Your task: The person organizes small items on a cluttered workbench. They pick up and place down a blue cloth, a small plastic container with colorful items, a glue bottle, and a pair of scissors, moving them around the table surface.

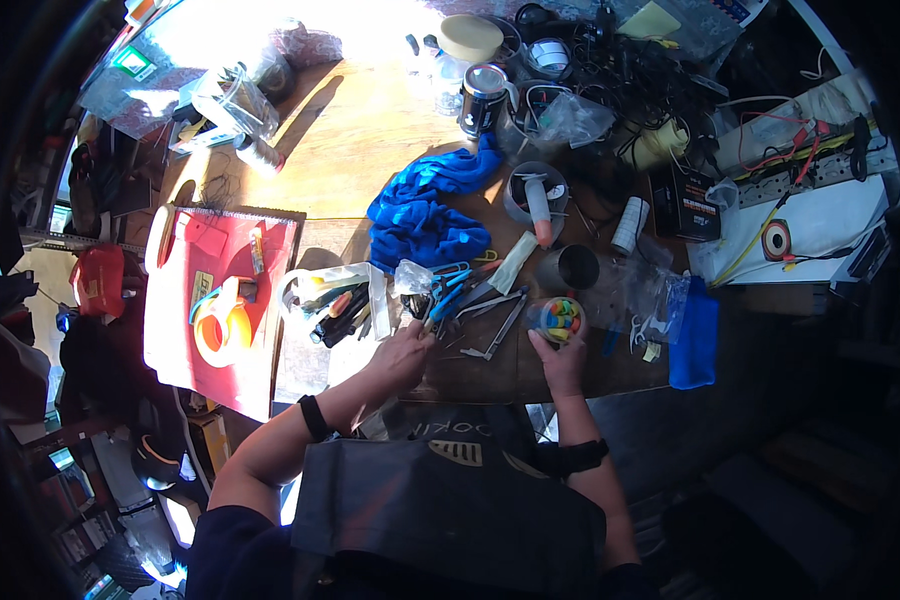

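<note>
Near the front edge of the worktop (355,130), in the head view, the person's right hand (563,368) is grasping a clear round container (558,322), with green, yellow, orange and blue pieces showing inside. Just beyond the container, a dark cylindrical cup (576,268) is standing. To the left, the left hand (404,358) is reaching to the near side of a heap of pens and tools; its fingers are partly hidden, so I cannot tell whether its grip is released or clenched on something. Blue-handled tools (451,294) are lying just beyond that hand, and a silver tool (506,330) is lying between the two hands. Farther off, a crumpled blue cloth (430,210) is spreading over the wood. On the far left, an orange tape roll (206,330) is resting on a red folder (260,350). Toward the right, a blue pouch (692,345) is lying beside a clear plastic bag (662,295).
</note>
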Available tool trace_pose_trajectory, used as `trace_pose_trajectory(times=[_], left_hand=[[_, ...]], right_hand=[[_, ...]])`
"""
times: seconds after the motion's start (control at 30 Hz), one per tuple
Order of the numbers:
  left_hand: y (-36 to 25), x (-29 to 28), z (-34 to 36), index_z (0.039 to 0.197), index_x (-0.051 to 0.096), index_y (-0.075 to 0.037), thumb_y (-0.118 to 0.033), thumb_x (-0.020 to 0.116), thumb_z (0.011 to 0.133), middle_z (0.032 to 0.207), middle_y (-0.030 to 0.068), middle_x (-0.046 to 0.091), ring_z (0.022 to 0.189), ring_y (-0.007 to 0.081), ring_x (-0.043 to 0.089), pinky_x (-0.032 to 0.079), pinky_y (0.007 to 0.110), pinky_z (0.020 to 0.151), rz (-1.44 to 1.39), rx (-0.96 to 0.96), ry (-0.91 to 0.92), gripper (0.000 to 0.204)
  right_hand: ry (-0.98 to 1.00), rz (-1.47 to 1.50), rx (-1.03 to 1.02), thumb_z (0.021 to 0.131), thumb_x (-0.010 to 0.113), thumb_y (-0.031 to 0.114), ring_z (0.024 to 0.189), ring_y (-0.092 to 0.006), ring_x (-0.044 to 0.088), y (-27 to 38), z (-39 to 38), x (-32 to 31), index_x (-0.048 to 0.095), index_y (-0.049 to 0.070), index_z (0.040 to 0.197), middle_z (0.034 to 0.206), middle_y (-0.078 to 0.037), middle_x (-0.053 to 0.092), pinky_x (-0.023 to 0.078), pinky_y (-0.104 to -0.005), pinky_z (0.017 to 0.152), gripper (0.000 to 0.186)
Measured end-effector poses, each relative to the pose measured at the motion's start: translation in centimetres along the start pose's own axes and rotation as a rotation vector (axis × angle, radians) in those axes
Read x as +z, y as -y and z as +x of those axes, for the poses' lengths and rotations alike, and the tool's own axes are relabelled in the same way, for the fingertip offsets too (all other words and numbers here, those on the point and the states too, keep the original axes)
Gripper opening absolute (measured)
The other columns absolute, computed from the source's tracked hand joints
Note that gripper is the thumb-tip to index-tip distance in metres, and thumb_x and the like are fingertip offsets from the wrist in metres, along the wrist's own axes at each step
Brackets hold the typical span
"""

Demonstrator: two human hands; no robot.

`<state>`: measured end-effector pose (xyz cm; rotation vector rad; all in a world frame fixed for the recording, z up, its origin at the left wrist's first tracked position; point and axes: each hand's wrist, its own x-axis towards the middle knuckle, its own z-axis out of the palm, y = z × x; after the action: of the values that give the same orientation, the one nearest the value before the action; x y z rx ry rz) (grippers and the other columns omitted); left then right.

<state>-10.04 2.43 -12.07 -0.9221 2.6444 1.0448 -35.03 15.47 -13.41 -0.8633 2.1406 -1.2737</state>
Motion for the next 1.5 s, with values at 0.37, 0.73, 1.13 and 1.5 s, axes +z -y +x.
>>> trace_pose_trajectory(times=[0.37, 0.73, 1.13, 1.5], left_hand=[[-2.0, -2.6, 3.0, 0.090, 0.053, -0.004, -0.015, 0.057, 0.081, 0.092, 0.0172, 0.056, 0.084, 0.0349, 0.057, 0.048, 0.044, 0.071, 0.010, -0.089, -0.216, 0.015], [-2.2, -2.5, 5.0, 0.094, 0.052, -0.004, -0.019, 0.062, 0.079, 0.085, 0.0173, 0.060, 0.080, 0.0367, 0.060, 0.048, 0.046, 0.066, -0.043, -0.200, -0.316, 0.024], [-6.9, -11.1, 1.2, 0.087, 0.056, -0.006, -0.011, 0.068, 0.076, 0.077, 0.0074, 0.056, 0.064, 0.0251, 0.058, 0.045, 0.034, 0.056, -0.248, 0.208, -0.500, 0.018], [-8.5, -8.1, 3.9, 0.088, 0.058, -0.005, -0.013, 0.070, 0.076, 0.076, 0.0089, 0.058, 0.068, 0.0225, 0.059, 0.046, 0.032, 0.058, -0.459, 0.181, -0.317, 0.019]], right_hand=[[-0.002, -0.028, 0.000, 0.067, 0.080, 0.019, 0.103, -0.0292, 0.056, 0.5, -0.7, -0.4, 0.037, 0.005, 0.126, 0.114, -0.017, 0.053, 0.045, -0.0369, 0.090, 0.074], [0.035, 0.040, -0.012, 0.069, 0.074, 0.007, 0.113, -0.0257, 0.049, 0.8, -0.7, -0.8, 0.034, 0.003, 0.130, 0.117, -0.015, 0.049, 0.042, -0.0358, 0.095, 0.074], [-0.035, -0.312, -0.625, 0.070, 0.064, 0.005, 0.108, -0.0282, 0.050, 10.8, -1.3, -1.5, 0.058, 0.007, 0.112, 0.116, -0.008, 0.053, 0.039, -0.0397, 0.094, 0.042], [0.104, -0.386, -0.549, 0.070, 0.068, 0.005, 0.120, -0.0313, 0.043, 8.9, -0.4, -0.9, 0.055, 0.006, 0.117, 0.123, -0.010, 0.048, 0.036, -0.0418, 0.100, 0.049]])
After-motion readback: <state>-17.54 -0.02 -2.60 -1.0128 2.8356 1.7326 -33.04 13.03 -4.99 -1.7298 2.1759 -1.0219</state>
